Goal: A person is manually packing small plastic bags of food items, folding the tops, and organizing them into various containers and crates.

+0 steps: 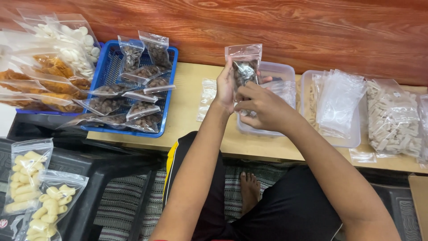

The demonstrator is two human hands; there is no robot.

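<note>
We see a small clear zip pouch [244, 67] of dark brown snacks held upright above a clear plastic tub [285, 71] on the low wooden table [191, 111]. Left hand [225, 87] grips its left edge; right hand [261, 105] pinches its lower front. Blue basket [167, 89] of filled matching pouches sits left. A second tub with empty bags [339, 100] sits right, then a bag of pale sticks [392, 118].

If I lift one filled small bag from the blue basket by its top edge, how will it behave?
Each small bag in the blue basket is thin clear plastic, so it would probably hang floppy, its dark pieces sagging to the bottom. It looks light. The glossy film may slip between fingers, and a loosely sealed top might open.
</note>
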